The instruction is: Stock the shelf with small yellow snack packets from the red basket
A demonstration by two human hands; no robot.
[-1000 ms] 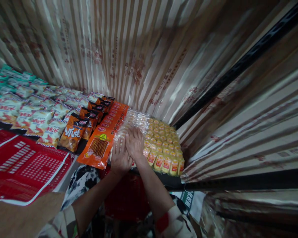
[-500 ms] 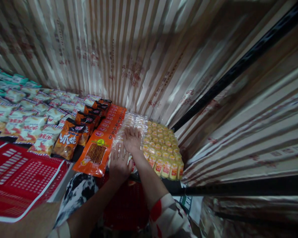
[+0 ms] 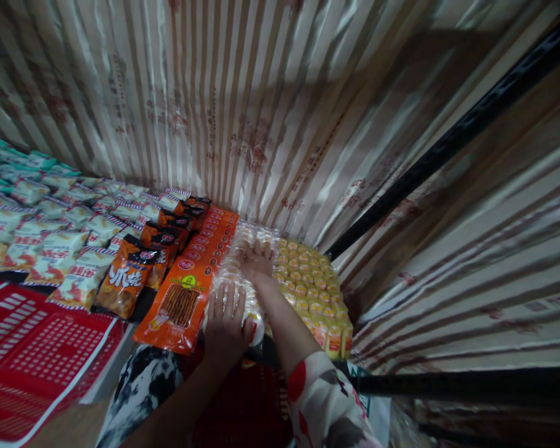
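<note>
My left hand lies flat on the near end of a pack of small white items wrapped in clear shiny plastic, its fingers stretched out. Farther back on that pack rests my right hand, palm down, fingers spread. Both hands hide parts of the pack, and what the white items are is unclear. Touching its right side is a block of small yellow-wrapped items, standing in rows. On the left lies a long orange snack packet with brown sticks showing through a window.
Orange-and-black snack bags and rows of pale snack bags fill the left of the shelf. A red basket stands at the lower left. Striped curtain hangs behind, and a black pole slants at right.
My right hand has shifted slightly farther back and to the right on the clear-wrapped pack, fingers more spread. My left hand stays near its front end. The view has tilted up a little.
</note>
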